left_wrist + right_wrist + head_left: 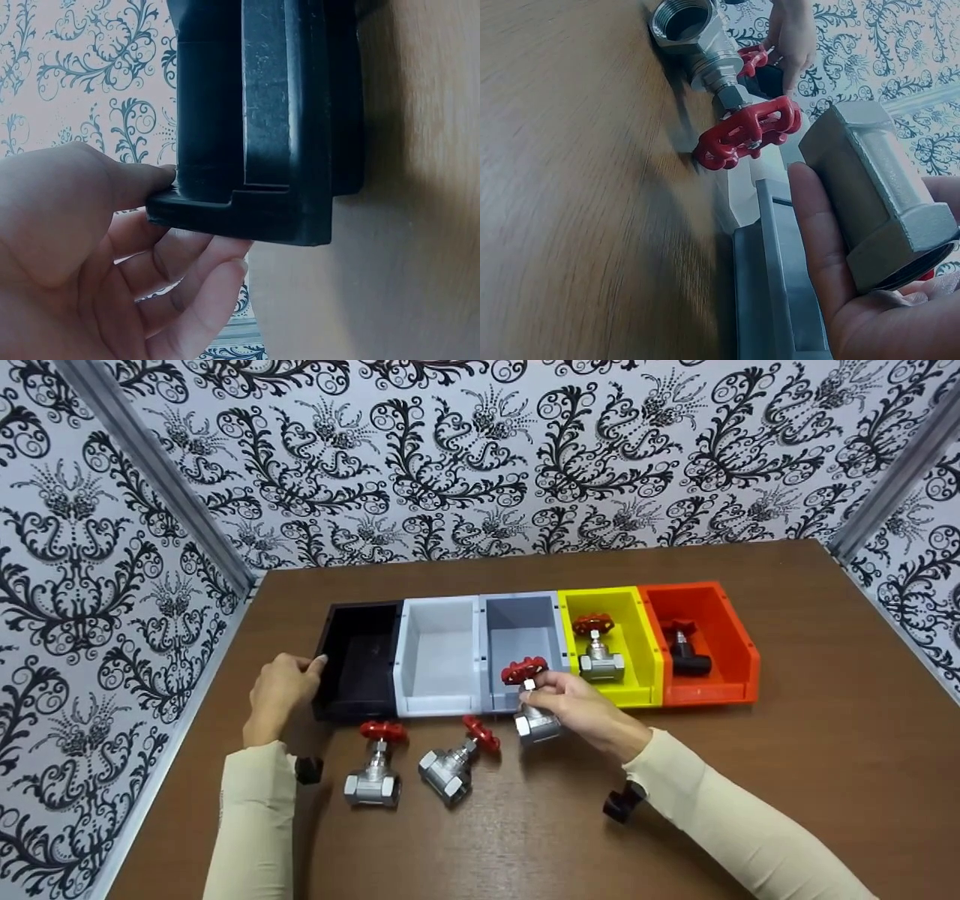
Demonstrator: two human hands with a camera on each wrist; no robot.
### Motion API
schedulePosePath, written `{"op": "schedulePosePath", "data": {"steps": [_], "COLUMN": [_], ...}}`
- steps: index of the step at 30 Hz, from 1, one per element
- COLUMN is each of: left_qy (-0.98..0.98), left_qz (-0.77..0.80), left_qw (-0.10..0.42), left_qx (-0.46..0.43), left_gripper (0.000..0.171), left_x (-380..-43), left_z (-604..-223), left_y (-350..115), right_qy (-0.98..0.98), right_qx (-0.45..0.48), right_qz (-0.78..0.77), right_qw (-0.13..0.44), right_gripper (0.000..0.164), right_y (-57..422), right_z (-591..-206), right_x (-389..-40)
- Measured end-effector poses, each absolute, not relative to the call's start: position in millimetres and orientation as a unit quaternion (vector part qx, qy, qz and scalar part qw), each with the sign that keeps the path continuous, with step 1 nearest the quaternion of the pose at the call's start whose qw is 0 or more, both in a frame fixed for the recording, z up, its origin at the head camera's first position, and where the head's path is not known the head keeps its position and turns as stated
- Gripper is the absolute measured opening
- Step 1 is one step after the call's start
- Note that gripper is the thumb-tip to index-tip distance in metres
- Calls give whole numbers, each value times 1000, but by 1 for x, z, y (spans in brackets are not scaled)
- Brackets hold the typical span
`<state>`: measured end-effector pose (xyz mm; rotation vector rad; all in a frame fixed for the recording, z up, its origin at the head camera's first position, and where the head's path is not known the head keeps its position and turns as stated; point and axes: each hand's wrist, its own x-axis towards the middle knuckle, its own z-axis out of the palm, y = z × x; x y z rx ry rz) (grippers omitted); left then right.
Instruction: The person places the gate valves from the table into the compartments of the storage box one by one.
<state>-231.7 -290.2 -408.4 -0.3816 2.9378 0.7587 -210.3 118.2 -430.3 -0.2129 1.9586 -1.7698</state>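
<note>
A silvery metal valve (537,726) is being gripped by the fingers (821,240) of the right hand (589,711); its body is hanging below a red, lobed handwheel (523,670), hexagonal ends showing at either side and a dark bore opening at one of them; the valve is leaning slightly and hovering above the desk (517,847), just in front of the grey bin (521,639); a black bin (360,664) is standing upright at the left end of the row, touching the white bin (441,667); its open top is facing upward; its left wall is being pinched by the left hand (283,688).
</note>
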Motion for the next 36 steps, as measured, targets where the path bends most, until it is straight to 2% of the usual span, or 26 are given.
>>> {"op": "schedulePosePath", "data": {"steps": [17,28,36], "left_qy": [961,962,962], "left_qz": [247,247,247], "left_qw": [39,25,18], "left_qx": [-120,-114,-111], "left_gripper": [50,48,46], "left_x": [-231,-229,-229], "left_z": [-409,-407,-409], "left_y": [-291,-290,-289], "right_qy": [729,728,730], "right_qx": [-52,-53,-45], "right_qz": [-645,-650,-649], "right_qw": [225,212,210], "right_gripper": [34,27,36], "right_y": [117,116,112], "right_z": [-433,-438,-435], "right_x": [-219,-222,-222]}}
